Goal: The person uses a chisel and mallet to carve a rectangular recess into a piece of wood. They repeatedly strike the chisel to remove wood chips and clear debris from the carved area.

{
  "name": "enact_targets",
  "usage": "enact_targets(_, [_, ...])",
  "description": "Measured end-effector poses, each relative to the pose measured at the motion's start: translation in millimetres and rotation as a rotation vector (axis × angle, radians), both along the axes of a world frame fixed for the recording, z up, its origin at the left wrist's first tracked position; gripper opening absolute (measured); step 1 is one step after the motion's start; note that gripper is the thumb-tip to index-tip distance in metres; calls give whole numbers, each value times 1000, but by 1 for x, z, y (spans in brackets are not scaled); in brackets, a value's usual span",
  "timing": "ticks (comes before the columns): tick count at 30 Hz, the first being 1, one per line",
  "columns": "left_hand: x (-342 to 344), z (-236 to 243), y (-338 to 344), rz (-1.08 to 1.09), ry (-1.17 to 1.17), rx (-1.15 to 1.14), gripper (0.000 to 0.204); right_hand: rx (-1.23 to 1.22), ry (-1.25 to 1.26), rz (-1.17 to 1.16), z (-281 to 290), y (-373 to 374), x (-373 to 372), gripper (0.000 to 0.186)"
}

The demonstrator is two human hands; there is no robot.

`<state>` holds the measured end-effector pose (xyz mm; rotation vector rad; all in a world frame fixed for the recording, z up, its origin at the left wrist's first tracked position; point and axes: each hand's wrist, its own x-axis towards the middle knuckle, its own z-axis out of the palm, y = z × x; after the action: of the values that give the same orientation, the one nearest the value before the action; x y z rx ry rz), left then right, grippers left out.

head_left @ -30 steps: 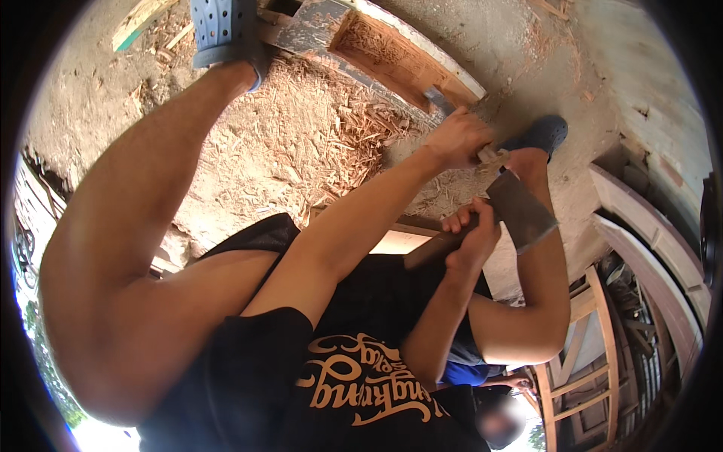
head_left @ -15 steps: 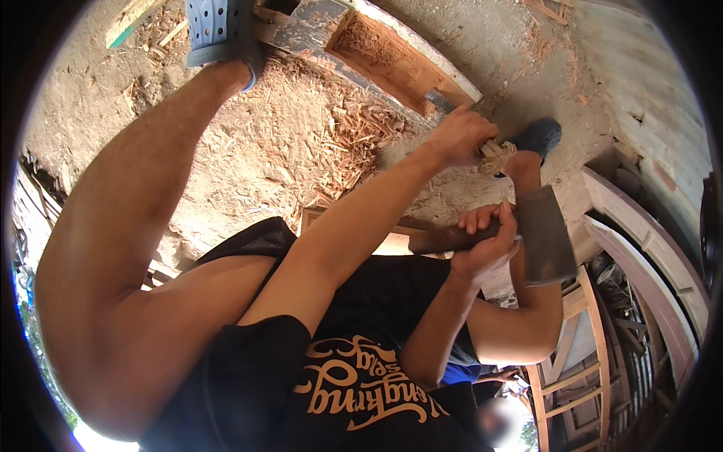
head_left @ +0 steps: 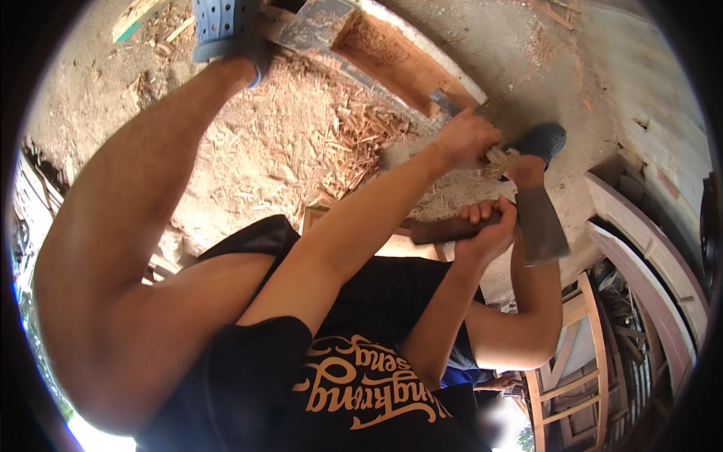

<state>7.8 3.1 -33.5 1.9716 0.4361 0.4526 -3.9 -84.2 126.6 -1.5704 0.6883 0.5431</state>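
Note:
My left hand (head_left: pixel 467 139) is closed around a chisel (head_left: pixel 444 102). Its metal blade slants into the recess of a long wooden workpiece (head_left: pixel 361 74). At the other end of the chisel, the handle's butt (head_left: pixel 501 160) is frayed into fibres. Nearer my body, my right hand (head_left: pixel 486 232) grips the dark handle of a broad, flat, cleaver-like tool (head_left: pixel 542 230). That tool's wide dark face is just below the frayed butt, apart from it. The workpiece has worn grey paint, a pale edge and bare brown wood inside the hollow.
Wood chips (head_left: pixel 361 139) lie over the dirt floor between my legs. A blue clog (head_left: pixel 218 30) on one foot is beside the workpiece, a darker clog (head_left: pixel 546 143) is past the chisel. Curved boards (head_left: pixel 648 248) and a wooden frame (head_left: pixel 568 392) stand at right. A person is partly visible behind.
The cleaver-like tool in my right hand has tilted, and its face looks shorter. My left hand still holds the chisel at the recess. The whole view has shifted slightly.

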Motion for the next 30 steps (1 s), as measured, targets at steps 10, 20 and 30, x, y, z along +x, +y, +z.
enact_targets(10, [-1, -12, -11, -14, 69, 234, 14, -159, 185, 221, -12, -9, 5, 18])
enact_targets(20, [14, 14, 0, 165, -244, -48, 18, -47, 182, 237, 14, -10, 0, 12])
enact_targets(30, [4, 3, 4, 135, -67, -118, 18, -162, -50, 300, 34, 18, 2, 16])
